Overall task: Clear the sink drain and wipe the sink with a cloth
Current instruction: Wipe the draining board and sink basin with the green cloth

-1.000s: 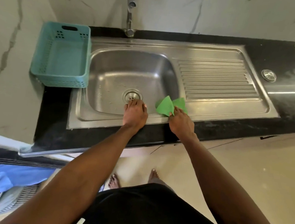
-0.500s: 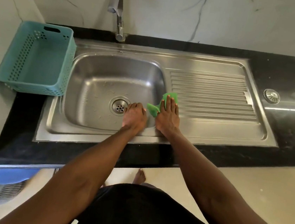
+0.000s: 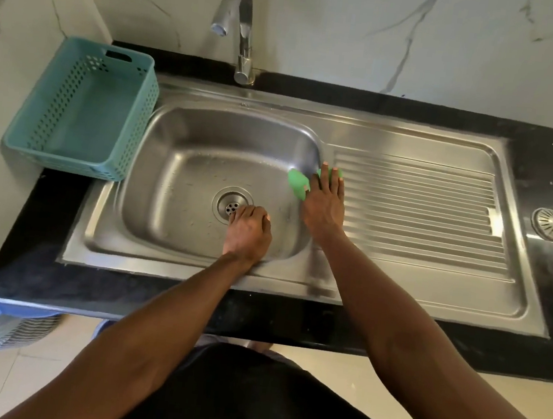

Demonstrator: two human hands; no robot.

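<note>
A steel sink with a ribbed drainboard is set in a black counter. Its round drain lies at the basin's floor. My left hand is inside the basin with its fingers curled, the tips at the drain's near right edge. Whether it holds anything I cannot tell. My right hand lies flat, fingers spread, pressing a green cloth onto the rim between basin and drainboard. Most of the cloth is hidden under that hand.
A curved chrome tap stands behind the basin. A teal perforated basket sits on the counter to the sink's left. A round metal strainer lies on the counter at the far right. Marble walls close off the back and left.
My right hand has slid the green cloth from the sink's front rim up onto the divider beside the drainboard. My left hand stays at the drain. The camera has moved closer.
</note>
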